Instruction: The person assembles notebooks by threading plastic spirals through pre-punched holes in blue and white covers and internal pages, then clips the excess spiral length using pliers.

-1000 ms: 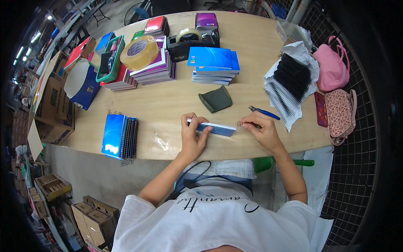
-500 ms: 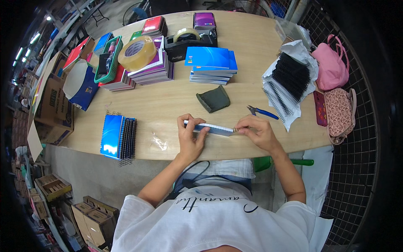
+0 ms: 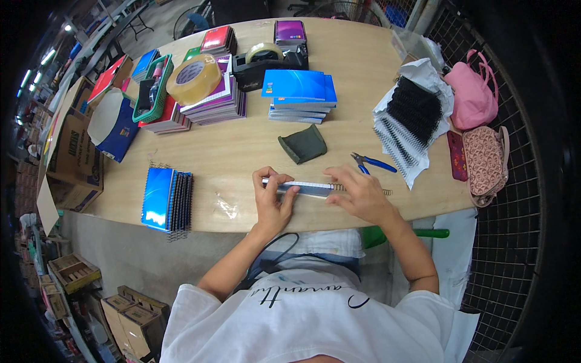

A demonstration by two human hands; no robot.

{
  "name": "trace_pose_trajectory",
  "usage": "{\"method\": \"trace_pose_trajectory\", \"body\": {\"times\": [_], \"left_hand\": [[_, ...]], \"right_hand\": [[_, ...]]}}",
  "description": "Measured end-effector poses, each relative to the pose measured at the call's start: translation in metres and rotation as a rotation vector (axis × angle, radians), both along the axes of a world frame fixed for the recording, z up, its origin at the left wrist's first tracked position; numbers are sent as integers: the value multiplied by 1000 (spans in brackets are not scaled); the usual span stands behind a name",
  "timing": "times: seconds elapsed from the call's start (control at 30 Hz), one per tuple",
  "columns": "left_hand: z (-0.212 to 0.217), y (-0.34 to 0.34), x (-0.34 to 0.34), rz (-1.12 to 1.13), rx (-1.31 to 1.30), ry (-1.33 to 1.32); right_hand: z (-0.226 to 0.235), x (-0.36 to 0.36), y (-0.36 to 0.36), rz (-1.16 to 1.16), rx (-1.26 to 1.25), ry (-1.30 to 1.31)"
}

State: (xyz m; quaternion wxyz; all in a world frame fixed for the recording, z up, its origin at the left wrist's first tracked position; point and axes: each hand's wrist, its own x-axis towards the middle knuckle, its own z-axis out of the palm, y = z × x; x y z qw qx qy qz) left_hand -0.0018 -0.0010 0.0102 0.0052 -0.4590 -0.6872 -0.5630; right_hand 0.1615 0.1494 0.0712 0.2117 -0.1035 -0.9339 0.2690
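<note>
Near the table's front edge, my left hand is closed on a thin notebook, held edge-on between fingers and thumb. A dark spiral wire sits at the notebook's right end, and its loose tail sticks out past my right hand. The fingers and thumb of that hand bend around the wire, on either side of it; the exact contact is partly hidden. Blue-handled cutting pliers lie just beyond my right hand, opened. A dark green cloth pouch rests beyond the notebook.
Blue spiral notebooks stand stacked at the left. Farther back are blue notebooks, a tape dispenser, a large tape roll and a green basket. Black spiral wires lie on paper at right, near a pink bag.
My right hand has shifted its grip along the spiral wire, its fingers now wider around it. More coil shows at the notebook's end, with the tail out to the right. My left hand keeps its hold.
</note>
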Motion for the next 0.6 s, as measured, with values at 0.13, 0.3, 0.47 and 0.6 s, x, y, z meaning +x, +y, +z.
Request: {"method": "trace_pose_trajectory", "body": {"times": [0.13,0.3,0.47,0.6], "left_hand": [[-1,-1,1,-11,-12,-3],[0,-2,1,-17,-9,18],[7,0,-2,-62,-3,-9],[4,8,1,-37,-23,-35]], "right_hand": [[5,-5,-5,-4,77,7],[1,-7,-6,-33,37,-73],[6,-44,15,-175,-17,-11],[-9,-99,24,-212,151,-416]]}}
